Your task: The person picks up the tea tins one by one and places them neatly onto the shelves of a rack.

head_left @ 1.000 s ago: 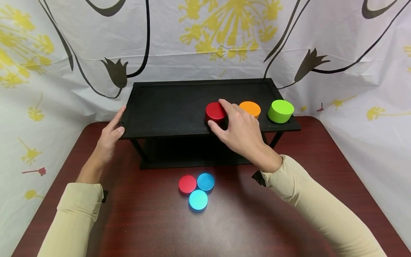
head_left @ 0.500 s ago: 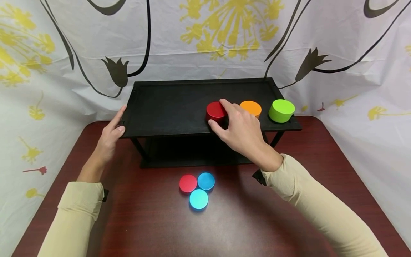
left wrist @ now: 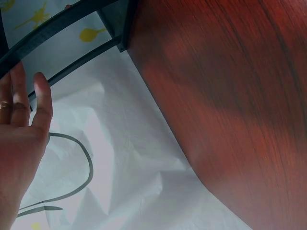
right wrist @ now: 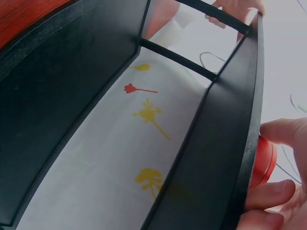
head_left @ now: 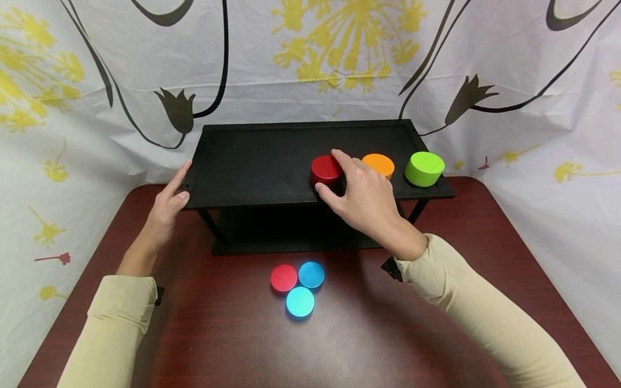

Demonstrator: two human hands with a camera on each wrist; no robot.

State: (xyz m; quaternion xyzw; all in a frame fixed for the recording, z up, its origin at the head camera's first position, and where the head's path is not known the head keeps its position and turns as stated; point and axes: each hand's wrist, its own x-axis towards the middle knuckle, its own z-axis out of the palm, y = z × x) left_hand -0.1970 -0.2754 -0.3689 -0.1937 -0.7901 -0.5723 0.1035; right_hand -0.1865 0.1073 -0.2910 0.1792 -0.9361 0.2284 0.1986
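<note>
My right hand (head_left: 366,199) holds a short dark-red cylinder (head_left: 324,168), thumb at its front and fingers on its far right side. The cylinder stands near the front edge of the black shelf's top (head_left: 252,161). In the right wrist view, the red cylinder (right wrist: 263,162) shows a seam line around its side. An orange cylinder (head_left: 379,163), partly hidden behind the right hand, and a lime-green cylinder (head_left: 424,168) stand to its right. My left hand (head_left: 164,211) touches the shelf's left end with straight fingers; the left wrist view shows this hand (left wrist: 21,139) against the frame.
On the brown table (head_left: 218,334) before the shelf, a red disc (head_left: 283,278), a blue disc (head_left: 311,275) and a light-blue disc (head_left: 299,302) sit close together. The two-tier shelf has a lower board (head_left: 291,245). A patterned white sheet (head_left: 271,70) hangs behind and at both sides.
</note>
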